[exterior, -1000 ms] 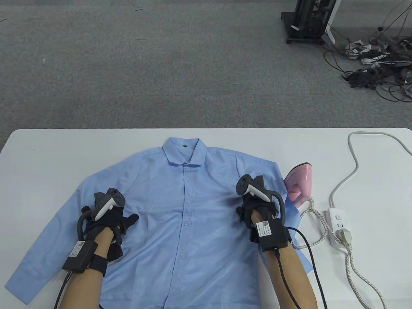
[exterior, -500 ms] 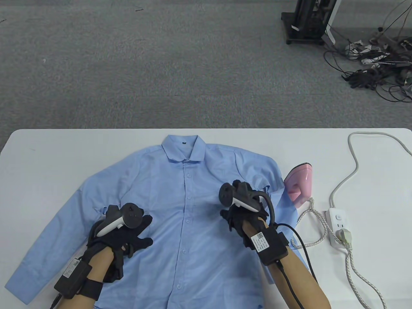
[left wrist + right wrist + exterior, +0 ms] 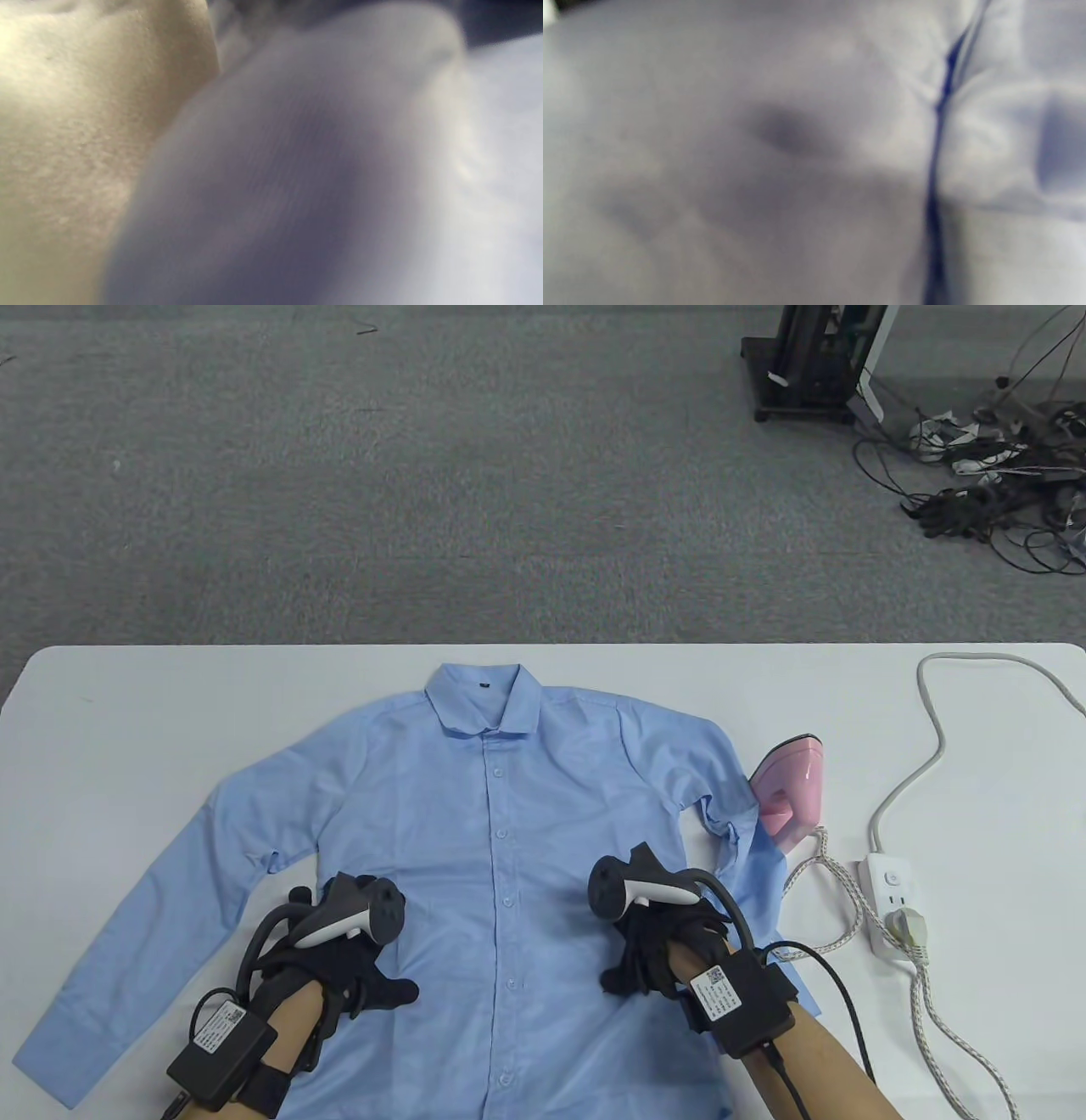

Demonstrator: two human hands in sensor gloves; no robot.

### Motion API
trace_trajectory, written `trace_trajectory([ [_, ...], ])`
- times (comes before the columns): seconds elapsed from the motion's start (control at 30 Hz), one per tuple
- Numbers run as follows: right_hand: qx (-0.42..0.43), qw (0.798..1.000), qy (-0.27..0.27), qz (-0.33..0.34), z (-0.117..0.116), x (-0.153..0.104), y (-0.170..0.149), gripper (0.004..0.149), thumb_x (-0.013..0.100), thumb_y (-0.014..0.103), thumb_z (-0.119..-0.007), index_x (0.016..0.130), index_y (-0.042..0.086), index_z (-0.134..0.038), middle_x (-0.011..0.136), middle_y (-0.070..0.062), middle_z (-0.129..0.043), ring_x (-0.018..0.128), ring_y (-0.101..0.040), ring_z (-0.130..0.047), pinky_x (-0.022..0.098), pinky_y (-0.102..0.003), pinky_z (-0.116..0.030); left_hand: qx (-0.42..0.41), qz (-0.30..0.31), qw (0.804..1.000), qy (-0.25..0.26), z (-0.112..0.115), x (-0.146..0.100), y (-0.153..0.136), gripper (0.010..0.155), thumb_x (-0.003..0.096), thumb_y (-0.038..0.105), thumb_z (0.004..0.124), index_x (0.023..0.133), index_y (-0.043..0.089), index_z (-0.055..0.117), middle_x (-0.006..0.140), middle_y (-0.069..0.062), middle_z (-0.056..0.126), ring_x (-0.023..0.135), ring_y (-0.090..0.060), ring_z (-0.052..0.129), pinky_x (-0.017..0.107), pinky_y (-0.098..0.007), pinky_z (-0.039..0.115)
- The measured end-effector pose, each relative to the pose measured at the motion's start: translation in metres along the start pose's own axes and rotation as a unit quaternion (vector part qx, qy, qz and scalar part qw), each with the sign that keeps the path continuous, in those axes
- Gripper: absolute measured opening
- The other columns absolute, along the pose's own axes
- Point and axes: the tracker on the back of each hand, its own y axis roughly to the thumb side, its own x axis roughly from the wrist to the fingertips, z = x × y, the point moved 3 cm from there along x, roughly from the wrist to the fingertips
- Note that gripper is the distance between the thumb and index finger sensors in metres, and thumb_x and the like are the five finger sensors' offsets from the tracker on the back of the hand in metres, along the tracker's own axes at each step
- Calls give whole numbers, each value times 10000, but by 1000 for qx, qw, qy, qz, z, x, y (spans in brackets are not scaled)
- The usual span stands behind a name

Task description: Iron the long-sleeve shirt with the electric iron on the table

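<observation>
Shirt [image 3: 501, 814] lies flat, front up, on the white tabletop [image 3: 127, 712].
Both hands rest on its lower front, the left hand [image 3: 339, 963] spread flat; whether the right hand [image 3: 649, 950] is spread, I cannot tell. The pink iron [image 3: 789, 793] stands beside the right sleeve.

Lab or office-type workspace, not a home: grey commercial carpet [image 3: 424, 475] is laid wall to wall, a black wheeled equipment stand [image 3: 806, 364] is parked at the back, a tangle of loose cables [image 3: 993, 475] is dumped on the floor, and a plain white table [image 3: 127, 712] is used as the bench.
</observation>
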Motion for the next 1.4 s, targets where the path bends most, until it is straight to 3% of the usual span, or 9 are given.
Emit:
trace_trajectory([
  [0.17,27,997,-69,25,14,-18,0,956,339,591,-718,942,247,-60,1006,-96,19,968,-364,-32,634,-683,-233,-19,6,1000,10,0,-3,-4,1094,181,842,626,942,427,-41,1076,18,-130,1064,-328,-75,702,-660,-16],
  [0.33,89,957,-275,-9,67,-76,-31,884,335,580,-710,974,164,-263,1009,-177,-263,941,-418,-434,601,-662,-502,-81,23,995,57,-14,-13,-7,1026,217,823,579,959,429,-9,1091,14,-103,1074,-328,-50,701,-653,-9],
  [0.47,181,861,-448,-161,95,-134,-99,828,342,605,-696,925,87,-418,892,-236,-472,743,-400,-692,453,-584,-710,-97,18,985,144,-30,-30,-2,959,257,804,535,972,427,19,1090,8,-100,1074,-335,-35,700,-657,12],
  [0.53,215,807,-471,-285,90,-152,-132,782,372,595,-677,909,71,-457,858,-248,-515,681,-395,-740,412,-555,-740,-121,13,978,171,-33,-35,1,929,284,786,528,982,424,32,1092,1,-89,1073,-341,-23,699,-658,25],
  [0.67,277,779,-431,-361,72,-146,-179,815,369,613,-672,908,47,-439,850,-266,-500,670,-394,-742,400,-543,-753,-171,13,970,173,-35,-38,10,890,305,770,524,986,444,53,1092,9,-91,1070,-338,-30,699,-654,21],
  [0.93,465,761,-330,-310,29,-90,-228,743,387,580,-692,939,136,-465,937,-199,-443,764,-424,-694,460,-554,-717,-104,10,982,156,-17,-19,23,889,301,769,524,983,449,52,1088,26,-95,1069,-318,-43,703,-644,9],
  [1.07,554,710,-337,-274,19,-78,-241,640,379,574,-749,864,180,-611,918,-181,-525,770,-429,-697,472,-565,-707,-104,12,982,157,-18,-14,24,890,300,768,528,982,453,49,1088,35,-95,1070,-308,-46,705,-641,4],
  [1.27,576,714,-309,-252,15,-68,-248,596,370,574,-814,830,213,-695,909,-155,-677,743,-440,-742,460,-559,-712,-78,15,986,145,-16,-8,34,888,301,769,531,981,459,51,1093,44,-87,1073,-304,-42,706,-639,2],
  [1.4,600,685,-353,-216,21,-70,-250,569,353,515,-874,781,156,-767,863,-150,-738,676,-468,-746,448,-552,-701,-45,7,992,119,-9,-2,40,885,297,773,522,978,460,53,1104,43,-61,1078,-308,-23,707,-643,8],
])
